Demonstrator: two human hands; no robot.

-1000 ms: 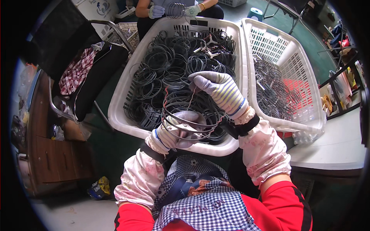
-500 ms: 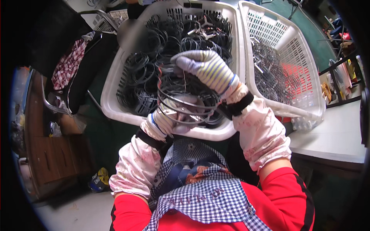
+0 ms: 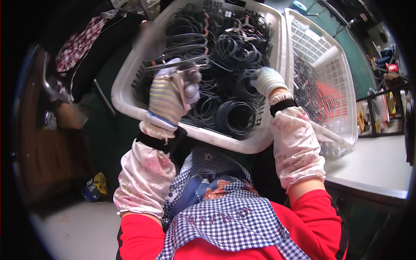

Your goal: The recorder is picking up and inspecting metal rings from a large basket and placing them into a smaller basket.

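Note:
My left hand (image 3: 173, 92), in a striped knit glove, is closed around a thin metal piece (image 3: 181, 92) at the base of a dark wire coil (image 3: 184, 47). The coil's hoops fan out above the fingers and carry reddish strips. It is held over the left side of a white plastic basket (image 3: 208, 134) heaped with black coils (image 3: 229, 45). My right hand (image 3: 269, 80), gloved too, reaches into the basket's right side. Its fingers are bent together against the black coils; whether they grip one is hidden. A thick black coil (image 3: 237, 118) lies near the front.
A second white basket (image 3: 342, 82) on the right holds more dark wire pieces (image 3: 307, 76). A white tabletop (image 3: 372, 167) is at the right. To the left are a chair with a checked cloth (image 3: 80, 43) and a brown cabinet (image 3: 54, 151).
Both hands were together on the wire coil over the basket's front. My left hand has moved left and up with the coil, while my right hand has let go and moved right to the black coils.

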